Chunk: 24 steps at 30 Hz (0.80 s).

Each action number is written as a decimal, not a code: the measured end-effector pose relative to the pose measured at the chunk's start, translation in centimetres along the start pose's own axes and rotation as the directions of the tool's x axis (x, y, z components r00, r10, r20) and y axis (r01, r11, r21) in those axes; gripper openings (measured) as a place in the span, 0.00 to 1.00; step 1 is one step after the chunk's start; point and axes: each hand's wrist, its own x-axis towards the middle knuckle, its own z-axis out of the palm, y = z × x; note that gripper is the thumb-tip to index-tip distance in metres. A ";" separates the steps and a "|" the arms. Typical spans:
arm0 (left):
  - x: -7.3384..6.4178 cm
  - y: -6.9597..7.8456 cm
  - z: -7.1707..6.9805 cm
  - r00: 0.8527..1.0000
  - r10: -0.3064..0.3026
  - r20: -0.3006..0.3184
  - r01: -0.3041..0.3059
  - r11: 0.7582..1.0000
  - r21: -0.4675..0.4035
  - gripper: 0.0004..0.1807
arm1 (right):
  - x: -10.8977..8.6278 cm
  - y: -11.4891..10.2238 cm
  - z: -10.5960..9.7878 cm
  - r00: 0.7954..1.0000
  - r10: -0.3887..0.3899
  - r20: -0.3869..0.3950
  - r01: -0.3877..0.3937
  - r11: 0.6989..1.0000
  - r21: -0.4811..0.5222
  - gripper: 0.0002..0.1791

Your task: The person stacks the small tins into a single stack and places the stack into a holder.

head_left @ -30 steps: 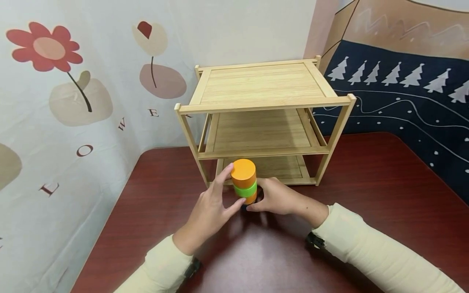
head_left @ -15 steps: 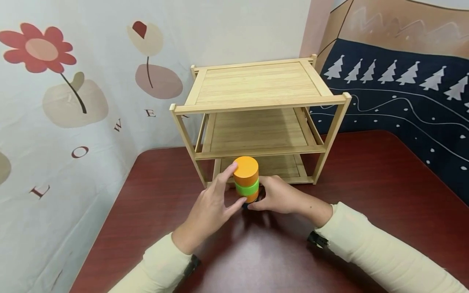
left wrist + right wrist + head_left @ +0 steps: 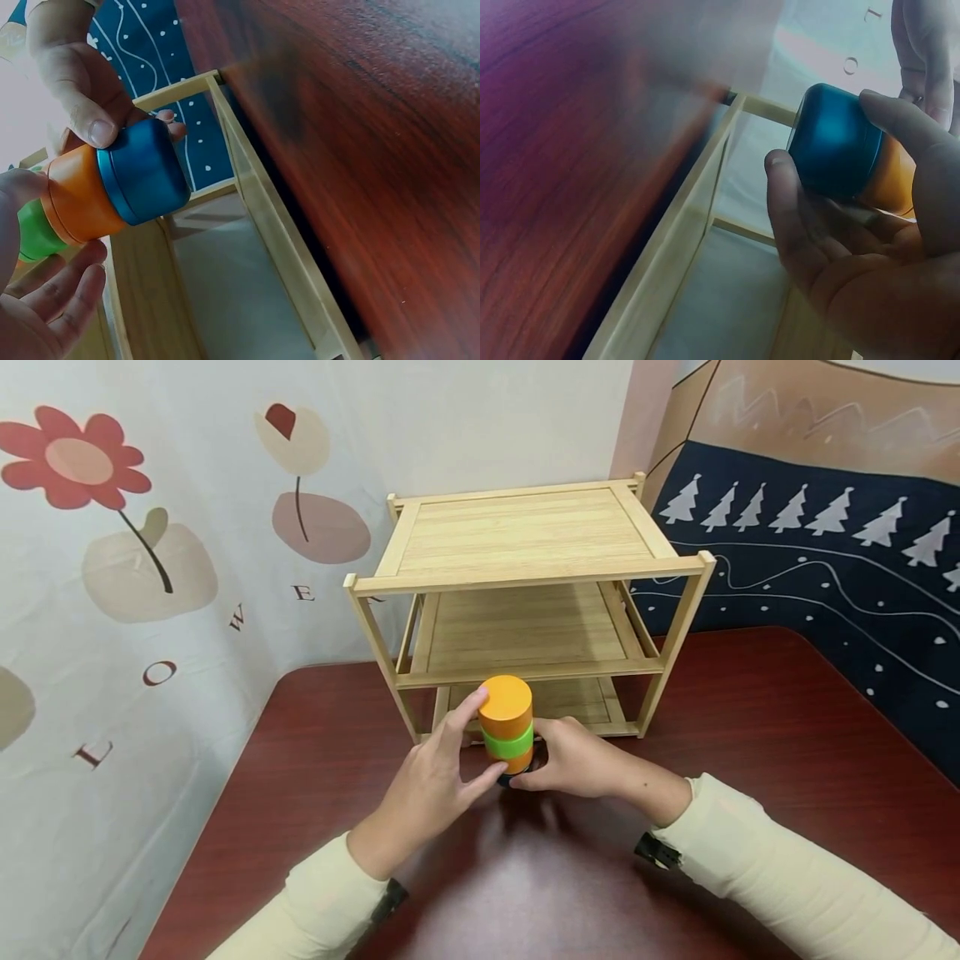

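Observation:
In the head view, an upright cylindrical container [image 3: 507,702] stands out in front of the rack, with an orange top, a green band, more orange below and a dark blue bottom. My left hand [image 3: 427,785] holds its upper part from the left, thumb near the green band and index finger at the orange top. From the right, my right hand [image 3: 576,760] grips the lower end. Both wrist views show that blue end [image 3: 146,172] with rounded edges; the right thumb and fingers lie around it. Left-hand fingers [image 3: 71,296] curl along the orange and green part.
Behind the container stands a three-tier light wooden rack [image 3: 525,531] on a dark red wood-grain table [image 3: 300,760]. A white flower-print cloth [image 3: 187,443] hangs at left and back, and a dark blue tree-print cloth [image 3: 810,560] at right.
Both hands keep their hold while the container shifts slightly to the right relative to the rack. The head view itself has turned a little, so the background slides left.

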 end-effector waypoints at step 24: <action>2.6 1.0 -2.8 0.999 -0.036 0.017 0.037 0.997 -0.074 0.53 | 0.2 -1.9 -2.3 0.999 -0.028 -0.038 0.028 1.000 -0.001 0.23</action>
